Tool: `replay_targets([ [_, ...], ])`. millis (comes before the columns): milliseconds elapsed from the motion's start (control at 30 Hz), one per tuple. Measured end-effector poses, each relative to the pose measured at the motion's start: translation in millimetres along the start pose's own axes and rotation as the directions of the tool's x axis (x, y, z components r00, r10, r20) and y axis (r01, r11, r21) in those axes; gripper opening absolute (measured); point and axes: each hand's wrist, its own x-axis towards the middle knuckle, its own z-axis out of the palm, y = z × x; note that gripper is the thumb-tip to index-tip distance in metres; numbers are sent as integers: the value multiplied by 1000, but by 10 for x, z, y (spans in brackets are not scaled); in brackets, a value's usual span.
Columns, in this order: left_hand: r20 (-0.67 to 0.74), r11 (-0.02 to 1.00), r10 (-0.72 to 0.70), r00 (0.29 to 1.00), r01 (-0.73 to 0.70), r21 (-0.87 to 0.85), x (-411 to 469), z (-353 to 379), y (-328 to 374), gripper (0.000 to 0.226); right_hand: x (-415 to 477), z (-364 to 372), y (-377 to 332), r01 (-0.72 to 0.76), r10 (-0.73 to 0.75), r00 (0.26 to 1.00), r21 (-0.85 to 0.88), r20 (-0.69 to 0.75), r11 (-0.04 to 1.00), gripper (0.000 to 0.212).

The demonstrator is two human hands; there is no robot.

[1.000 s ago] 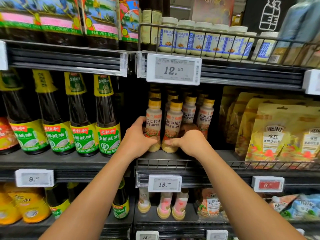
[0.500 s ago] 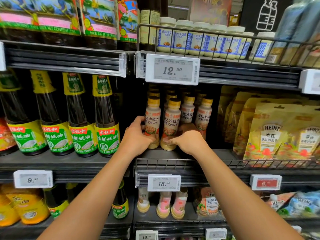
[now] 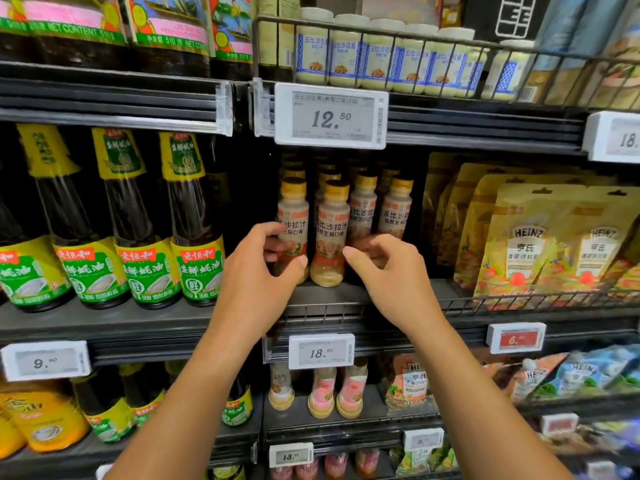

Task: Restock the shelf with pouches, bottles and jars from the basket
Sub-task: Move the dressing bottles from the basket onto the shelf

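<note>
Left hand [image 3: 258, 275]: raised to the front row of the middle shelf [image 3: 332, 294]. Fingers and thumb curl round the lower body of the left front bottle [image 3: 293, 216], with the thumb across its label.
Right hand [image 3: 394, 278]: raised just right of the second front bottle [image 3: 331, 230]. The thumb tip is at that bottle's right edge and the fingers are curled in front of the third bottle [image 3: 363, 209]. Whether it grips anything cannot be told.
Left front bottle: upright, yellow-capped, filled with pale dressing, near the shelf's front edge.
Second front bottle: upright, just beside the first, base on the shelf, between the two hands.
Rows behind: more bottles of the same kind recede into shadow.
Left neighbours: dark sauce bottles [image 3: 194, 220] with green and yellow labels, upright in a row.
Right neighbours: yellow Heinz pouches [image 3: 526, 244] standing behind a wire rail [image 3: 519, 301].
Upper shelf: white-capped jars [image 3: 346, 53] with blue-and-white labels behind a wire fence.
Price tags: the 12.50 tag [image 3: 330, 116] hangs above the dressing bottles, and the 18.90 tag [image 3: 321, 351] is below them on the shelf edge.
</note>
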Motion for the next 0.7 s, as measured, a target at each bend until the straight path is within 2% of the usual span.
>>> replay_targets([
  [100, 60, 989, 36, 998, -27, -146, -119, 76, 186, 28, -243, -115, 34, 25, -9, 996, 178, -90, 984, 7],
  [200, 176, 957, 55, 983, -1, -291, -235, 261, 328, 25, -455, -277, 134, -5, 48, 988, 283, -145, 959, 1],
  [400, 396, 895, 123, 910, 70, -440, -474, 823, 538, 22, -875, -751, 381, -78, 176, 950, 351, -257, 933, 4],
  [700, 639, 850, 190, 745, 201, -487, -913, 1768, 1043, 17, -1573, -1648, 827, -188, 340, 835, 354, -434, 916, 10],
])
